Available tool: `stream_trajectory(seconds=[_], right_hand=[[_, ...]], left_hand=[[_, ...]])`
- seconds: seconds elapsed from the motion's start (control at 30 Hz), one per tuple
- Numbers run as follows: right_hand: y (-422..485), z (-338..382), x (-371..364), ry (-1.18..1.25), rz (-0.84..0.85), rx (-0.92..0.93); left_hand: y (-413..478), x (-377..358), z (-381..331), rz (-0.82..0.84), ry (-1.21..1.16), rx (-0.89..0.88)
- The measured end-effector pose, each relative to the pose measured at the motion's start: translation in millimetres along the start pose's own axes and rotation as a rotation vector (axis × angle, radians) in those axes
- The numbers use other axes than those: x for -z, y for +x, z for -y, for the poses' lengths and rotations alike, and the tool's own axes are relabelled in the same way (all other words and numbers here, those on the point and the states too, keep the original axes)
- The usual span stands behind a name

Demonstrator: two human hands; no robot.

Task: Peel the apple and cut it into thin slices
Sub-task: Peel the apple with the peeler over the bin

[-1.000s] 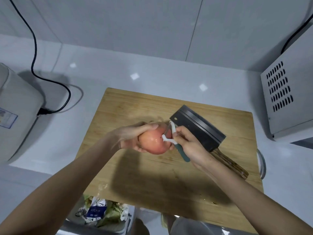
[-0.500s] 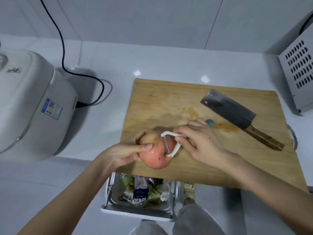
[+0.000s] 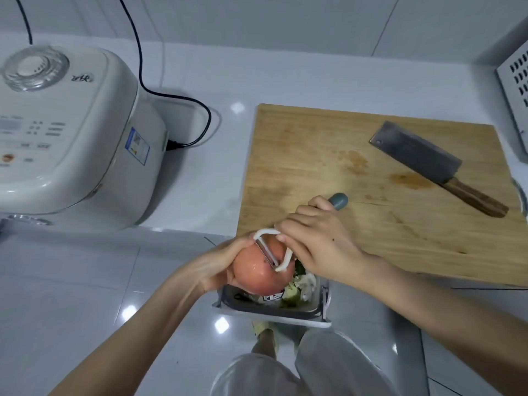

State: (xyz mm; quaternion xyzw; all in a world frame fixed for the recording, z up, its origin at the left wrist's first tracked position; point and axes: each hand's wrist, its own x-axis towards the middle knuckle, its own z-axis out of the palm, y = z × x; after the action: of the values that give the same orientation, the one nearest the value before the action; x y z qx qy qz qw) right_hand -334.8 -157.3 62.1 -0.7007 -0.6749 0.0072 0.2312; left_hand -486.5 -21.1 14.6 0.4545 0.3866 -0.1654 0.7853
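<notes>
Head camera looks down on the apple (image 3: pixel 257 277), which is up in the air, off the board and right over a bin. The left hand (image 3: pixel 212 267) cups it from the left side, fingers curled round it, so the red skin on top faces the tool. The right hand (image 3: pixel 320 247) is wrapped round the peeler (image 3: pixel 268 252), with a finger pressing on its white frame and the blue-green end of the handle poking out past the knuckles. The blade lies on top of the apple, touching the skin. All the skin I can see is red and shiny, so I think the peeling is only starting. I think the apple is held out here so the peel can drop straight down. Right under the grip is the bin (image 3: pixel 271 319), an open box low down by the person's feet, and in it are green food scraps (image 3: pixel 300 284) and a bit of wrapper. Past the right hand is the wooden cutting board (image 3: pixel 314 155) on the white counter (image 3: pixel 214 95). A cleaver (image 3: pixel 420 152) lies flat on it, well away from both hands, ready for slicing later. Off to the left of the left hand sits a white rice cooker (image 3: pixel 71 132) with its black cord (image 3: pixel 205 121) plugged in.
</notes>
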Motion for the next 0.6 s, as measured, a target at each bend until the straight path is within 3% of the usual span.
stream_trajectory(seconds=[0.27,0.6], right_hand=[[-7,1,-16,0.092,-0.010,-0.208],[-21,2,-30,0.433,0.030,-0.625]], left_hand=[[-10,0,18,0.010,-0.060,-0.150],[-8,-13,34,-0.242,-0.193,-0.269]])
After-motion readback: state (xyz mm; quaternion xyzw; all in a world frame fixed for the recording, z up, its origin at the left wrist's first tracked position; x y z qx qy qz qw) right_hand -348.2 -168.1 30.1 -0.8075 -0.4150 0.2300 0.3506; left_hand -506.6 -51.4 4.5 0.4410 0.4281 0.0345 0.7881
